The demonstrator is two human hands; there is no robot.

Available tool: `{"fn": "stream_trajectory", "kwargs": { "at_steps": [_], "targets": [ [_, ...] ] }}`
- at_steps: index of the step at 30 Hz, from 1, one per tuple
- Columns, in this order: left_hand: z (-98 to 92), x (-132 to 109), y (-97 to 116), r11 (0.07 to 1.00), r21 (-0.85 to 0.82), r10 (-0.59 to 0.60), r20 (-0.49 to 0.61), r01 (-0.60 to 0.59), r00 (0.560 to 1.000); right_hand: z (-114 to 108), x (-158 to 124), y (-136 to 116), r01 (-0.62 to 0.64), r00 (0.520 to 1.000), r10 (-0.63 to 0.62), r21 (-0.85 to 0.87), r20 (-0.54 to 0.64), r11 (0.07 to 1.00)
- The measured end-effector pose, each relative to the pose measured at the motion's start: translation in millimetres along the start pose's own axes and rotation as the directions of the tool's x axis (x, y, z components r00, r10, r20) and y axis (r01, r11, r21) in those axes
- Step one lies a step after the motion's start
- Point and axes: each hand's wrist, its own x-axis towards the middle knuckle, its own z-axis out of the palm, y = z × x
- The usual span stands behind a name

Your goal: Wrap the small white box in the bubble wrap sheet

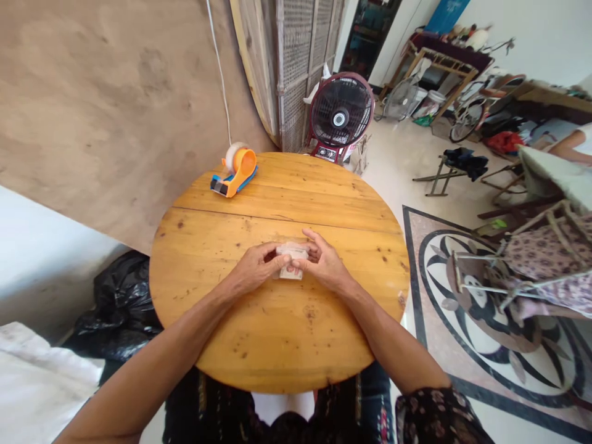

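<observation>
1. The left hand (260, 266) is reached in from the near left, with its bare forearm slanted over the near edge of the round wooden table (277, 345).
2. The right hand (326, 264) is reached in from the near right; its forearm is crossed over the table's edge, and a dark patterned sleeve (439, 416) is seen close to the elbow.
3. Both hands are brought together near the middle of the tabletop, palms turned inward and thumbs pointed toward each other.
4. A small white pack (290, 272) is held between them, its left side gripped by the left hand and its right side by the right.
5. Both thumbs are laid across the pack's upper face, their tips close together, and reddish print is partly covered by them.
6. The left fingers are curled narrowly behind the pack's left side; the right index finger is raised and spread away, while the other right fingers are bent toward the pack's far right side.
7. Some fingertips are hidden, so their exact contact cannot be told; whether the pack is lifted or rested on the wood cannot be told either.
8. An orange and blue tape dispenser (241, 172) is placed at the table's far left, well apart from both hands.
</observation>
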Motion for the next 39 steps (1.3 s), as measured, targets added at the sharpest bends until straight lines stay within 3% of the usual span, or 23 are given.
{"fn": "stream_trajectory", "kwargs": {
  "at_steps": [13, 17, 24, 33, 39],
  "targets": [
    [-4.3, 0, 12, 0.996, -0.068, -0.052, 0.129, 0.062, 0.990, 4, -4, -8, -0.100, 0.995, 0.099, -0.069, -0.015, 0.993],
    [-3.8, 1, 8, 0.987, -0.136, -0.068, 0.119, 0.084, 0.991, 1, -5, -11, -0.054, 0.998, 0.055, -0.110, 0.005, 0.992],
    [-0.5, 2, -2, 0.976, -0.193, -0.084, 0.087, 0.099, 0.993, -8, -3, -15, -0.093, 0.994, 0.097, -0.076, 0.050, 0.993],
    [4.7, 3, -1, 0.977, -0.182, -0.108, 0.027, 0.111, 0.994, -3, -7, -16, -0.021, 0.999, 0.014, -0.247, -0.029, 0.969],
    [2.2, 3, 0, 0.983, -0.156, -0.090, 0.059, 0.099, 0.994, -1, -8, -18, -0.055, 0.998, 0.058, -0.156, 0.015, 0.986]
  ]
}}
